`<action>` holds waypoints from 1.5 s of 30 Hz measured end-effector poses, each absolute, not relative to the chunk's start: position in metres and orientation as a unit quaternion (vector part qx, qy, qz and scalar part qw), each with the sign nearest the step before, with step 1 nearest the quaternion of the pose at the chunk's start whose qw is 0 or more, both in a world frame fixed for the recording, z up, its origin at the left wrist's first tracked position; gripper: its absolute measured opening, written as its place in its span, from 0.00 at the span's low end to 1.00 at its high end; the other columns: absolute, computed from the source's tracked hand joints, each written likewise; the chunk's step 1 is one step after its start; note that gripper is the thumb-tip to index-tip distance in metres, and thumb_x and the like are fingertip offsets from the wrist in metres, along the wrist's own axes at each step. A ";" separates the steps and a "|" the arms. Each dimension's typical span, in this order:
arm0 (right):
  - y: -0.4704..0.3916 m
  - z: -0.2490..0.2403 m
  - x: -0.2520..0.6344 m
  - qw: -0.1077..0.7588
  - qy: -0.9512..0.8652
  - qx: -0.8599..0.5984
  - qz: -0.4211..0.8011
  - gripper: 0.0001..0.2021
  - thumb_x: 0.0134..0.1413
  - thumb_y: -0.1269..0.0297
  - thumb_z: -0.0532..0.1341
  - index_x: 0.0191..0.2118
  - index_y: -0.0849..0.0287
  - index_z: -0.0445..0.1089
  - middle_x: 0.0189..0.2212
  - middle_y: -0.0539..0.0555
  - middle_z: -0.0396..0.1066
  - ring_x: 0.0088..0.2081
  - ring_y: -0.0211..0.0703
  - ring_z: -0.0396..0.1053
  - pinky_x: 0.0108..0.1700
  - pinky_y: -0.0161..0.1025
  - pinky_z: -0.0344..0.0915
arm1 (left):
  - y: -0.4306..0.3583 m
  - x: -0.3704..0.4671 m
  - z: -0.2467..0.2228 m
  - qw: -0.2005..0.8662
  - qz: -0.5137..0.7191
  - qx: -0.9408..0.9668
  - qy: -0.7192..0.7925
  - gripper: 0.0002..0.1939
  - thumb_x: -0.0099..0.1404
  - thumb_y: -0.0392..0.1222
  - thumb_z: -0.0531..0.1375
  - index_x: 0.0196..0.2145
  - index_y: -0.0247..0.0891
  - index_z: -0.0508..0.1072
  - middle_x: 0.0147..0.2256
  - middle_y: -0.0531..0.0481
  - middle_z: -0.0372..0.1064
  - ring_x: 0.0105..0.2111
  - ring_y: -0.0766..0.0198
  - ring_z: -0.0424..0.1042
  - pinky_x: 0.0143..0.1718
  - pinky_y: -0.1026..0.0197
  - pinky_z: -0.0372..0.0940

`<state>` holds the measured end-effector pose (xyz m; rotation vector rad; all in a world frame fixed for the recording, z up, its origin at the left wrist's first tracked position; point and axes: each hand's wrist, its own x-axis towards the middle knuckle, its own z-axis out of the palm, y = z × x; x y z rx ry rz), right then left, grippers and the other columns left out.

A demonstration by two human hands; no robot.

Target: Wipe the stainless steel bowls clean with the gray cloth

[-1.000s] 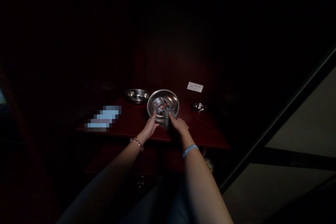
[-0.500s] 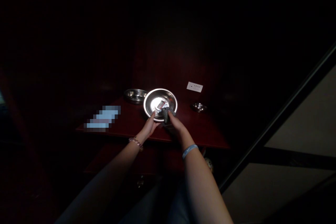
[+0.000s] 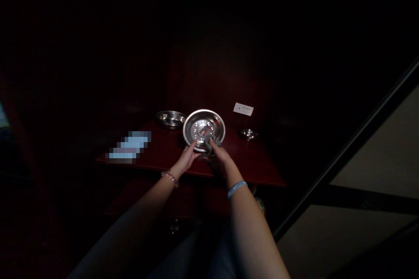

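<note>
A shiny metal basin (image 3: 200,118) with a label on its bottom is held tilted above the desk, its inside facing me. My left hand (image 3: 187,157) grips the near-left rim, thumb on the inner side. At the near-right rim, my right hand (image 3: 220,153) is closed on a dark grey cloth (image 3: 208,144) pressed against the basin. The fingers under the basin are hidden. Behind it to the left, a second metal basin (image 3: 170,119) rests on the desk. A small metal bowl (image 3: 248,134) sits to the right.
The dark red desk (image 3: 255,161) has its front edge just beyond my forearms. A pixelated light-blue patch (image 3: 129,148) lies at its left. A white socket plate (image 3: 243,109) is on the back panel. A dark diagonal frame (image 3: 343,152) borders the right side.
The basin has shifted slightly right and tilted, so the bright glare inside is gone and its label shows more clearly. The cloth at the rim looks more bunched under my right hand.
</note>
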<state>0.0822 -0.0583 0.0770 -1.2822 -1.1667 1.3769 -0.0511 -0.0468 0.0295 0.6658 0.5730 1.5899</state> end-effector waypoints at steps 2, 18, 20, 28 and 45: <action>-0.059 0.078 0.082 0.438 -0.470 -0.532 0.552 0.24 0.61 0.43 0.58 0.48 0.60 0.70 0.42 0.61 0.76 0.38 0.45 0.75 0.42 0.48 0.75 | -0.046 -0.051 0.029 0.614 0.690 0.291 0.250 0.18 0.67 0.39 0.62 0.55 0.37 0.75 0.53 0.39 0.76 0.54 0.52 0.75 0.57 0.46 0.69; -0.064 0.091 0.074 0.451 -0.513 -0.429 0.592 0.26 0.65 0.53 0.39 0.42 0.60 0.71 0.27 0.55 0.75 0.35 0.47 0.75 0.38 0.40 0.73 | -0.034 -0.061 0.026 0.613 0.715 0.227 0.247 0.12 0.67 0.32 0.54 0.44 0.30 0.75 0.38 0.43 0.80 0.40 0.62 0.78 0.46 0.61 0.73; -0.068 0.094 0.075 0.439 -0.518 -0.425 0.599 0.24 0.62 0.55 0.41 0.42 0.61 0.70 0.28 0.57 0.75 0.35 0.47 0.75 0.38 0.41 0.73 | -0.034 -0.061 0.027 0.609 0.726 0.206 0.244 0.10 0.67 0.31 0.53 0.39 0.32 0.75 0.34 0.46 0.79 0.35 0.65 0.78 0.46 0.63 0.73; -0.082 0.111 0.088 0.416 -0.525 -0.370 0.644 0.19 0.55 0.58 0.48 0.42 0.62 0.69 0.33 0.61 0.76 0.40 0.51 0.75 0.45 0.48 0.75 | -0.035 -0.062 0.027 0.613 0.724 0.204 0.241 0.11 0.66 0.30 0.55 0.41 0.32 0.76 0.34 0.45 0.80 0.37 0.64 0.79 0.50 0.60 0.72; -0.066 0.106 0.118 0.457 -0.376 -0.255 0.765 0.19 0.55 0.66 0.51 0.50 0.65 0.66 0.40 0.63 0.76 0.48 0.50 0.75 0.44 0.47 0.78 | -0.036 -0.062 0.024 0.634 0.693 0.259 0.227 0.09 0.67 0.31 0.57 0.40 0.30 0.78 0.38 0.40 0.81 0.45 0.57 0.80 0.58 0.52 0.68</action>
